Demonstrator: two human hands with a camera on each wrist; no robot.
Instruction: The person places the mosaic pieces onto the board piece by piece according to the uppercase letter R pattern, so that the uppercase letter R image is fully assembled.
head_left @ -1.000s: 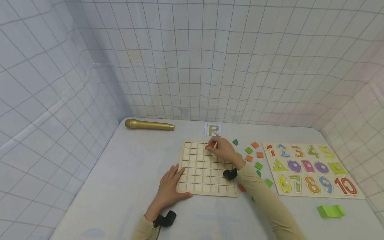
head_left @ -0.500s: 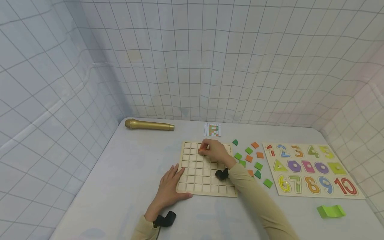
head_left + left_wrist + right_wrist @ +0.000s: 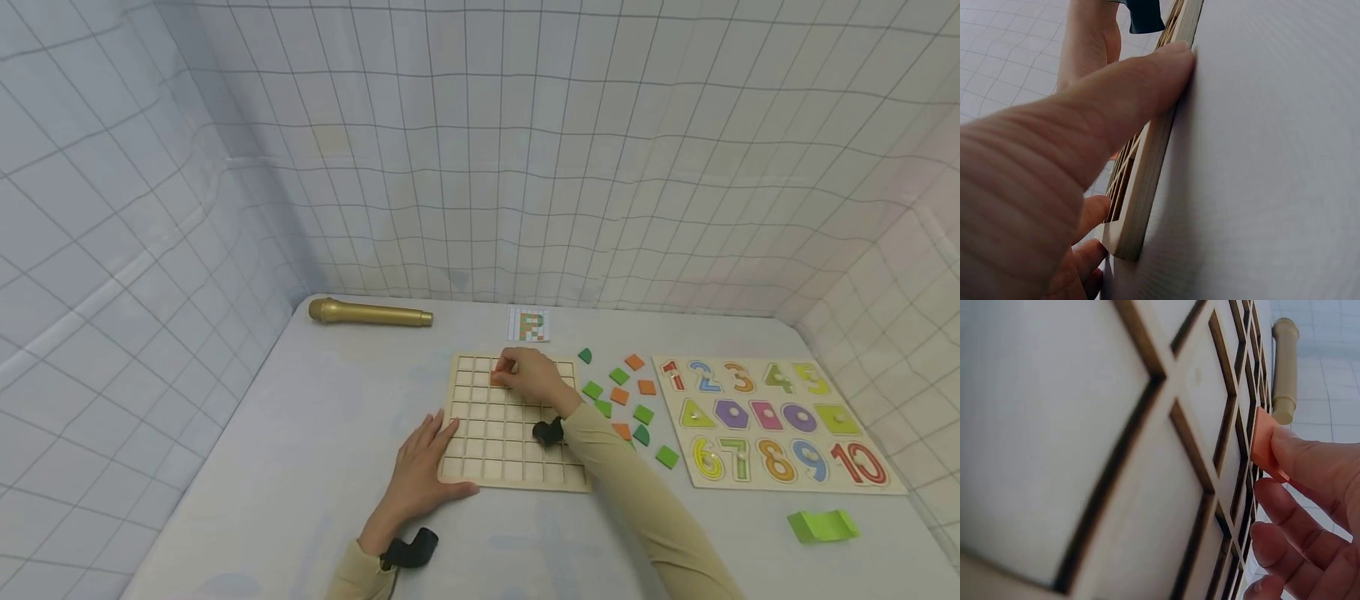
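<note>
A wooden board with a square grid (image 3: 480, 429) lies in front of me. My right hand (image 3: 534, 377) is over its upper rows and pinches an orange square tile (image 3: 1264, 440) between thumb and fingers. In the right wrist view that tile stands tilted, its lower edge right at the grid's ridges. My left hand (image 3: 422, 473) rests at the board's near left corner with fingers spread. Its thumb (image 3: 1147, 78) lies along the near edge, and the other fingers touch the left side. Part of the grid is hidden under my right hand and forearm.
Loose green and orange tiles (image 3: 619, 396) are scattered right of the board. Further right lies a number-and-shape puzzle (image 3: 678, 425), with a green curved block (image 3: 822, 527) nearer me. A small pattern card (image 3: 528, 325) sits behind the board; a gold microphone (image 3: 371, 313) lies back left.
My right hand has moved left over the upper rows with the orange tile, uncovering more loose tiles on the right. My left hand stays at the corner.
</note>
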